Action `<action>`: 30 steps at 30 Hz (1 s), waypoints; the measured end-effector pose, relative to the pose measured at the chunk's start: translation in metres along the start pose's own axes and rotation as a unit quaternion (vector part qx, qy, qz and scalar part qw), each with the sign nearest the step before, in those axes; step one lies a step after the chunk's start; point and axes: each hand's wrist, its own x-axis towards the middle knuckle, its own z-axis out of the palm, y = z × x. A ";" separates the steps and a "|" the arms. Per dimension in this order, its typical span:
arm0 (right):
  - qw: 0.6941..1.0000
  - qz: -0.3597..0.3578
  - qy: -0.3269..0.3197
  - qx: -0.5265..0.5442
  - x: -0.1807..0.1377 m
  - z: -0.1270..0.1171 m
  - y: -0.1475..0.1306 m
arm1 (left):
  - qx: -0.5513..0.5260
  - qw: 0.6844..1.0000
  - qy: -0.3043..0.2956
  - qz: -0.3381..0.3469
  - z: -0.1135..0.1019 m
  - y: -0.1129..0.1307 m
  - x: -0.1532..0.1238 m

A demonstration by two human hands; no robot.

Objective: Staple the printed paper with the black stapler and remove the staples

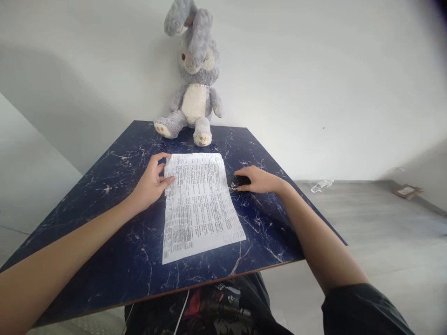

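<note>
A printed sheet of paper [200, 204] lies in the middle of a dark blue marbled table [122, 260]. My left hand [153, 181] rests at the sheet's upper left corner, its fingers curled and pinching the paper's edge. My right hand [258, 180] lies just right of the sheet, its fingers closed over a small black object [240, 181] on the table. A grey and cream plush rabbit [194, 79] sits at the far edge, leaning on the white wall.
The table's right edge drops to a grey floor, where a plastic bottle [321, 185] and a flat cardboard piece [407, 190] lie by the wall. My dark clothes [223, 307] show under the near edge.
</note>
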 end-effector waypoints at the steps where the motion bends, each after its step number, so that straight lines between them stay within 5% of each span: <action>1: 1.000 -0.008 -0.008 0.007 -0.001 -0.001 0.001 | 0.002 1.000 0.001 -0.001 0.000 0.000 0.000; 9: 0.997 -0.053 -0.050 0.035 -0.002 -0.002 -0.003 | 0.004 1.000 -0.001 -0.007 0.001 -0.001 0.000; 30: 0.995 -0.085 -0.019 0.046 0.008 0.016 -0.012 | 0.170 0.985 0.001 -0.019 -0.001 0.011 -0.005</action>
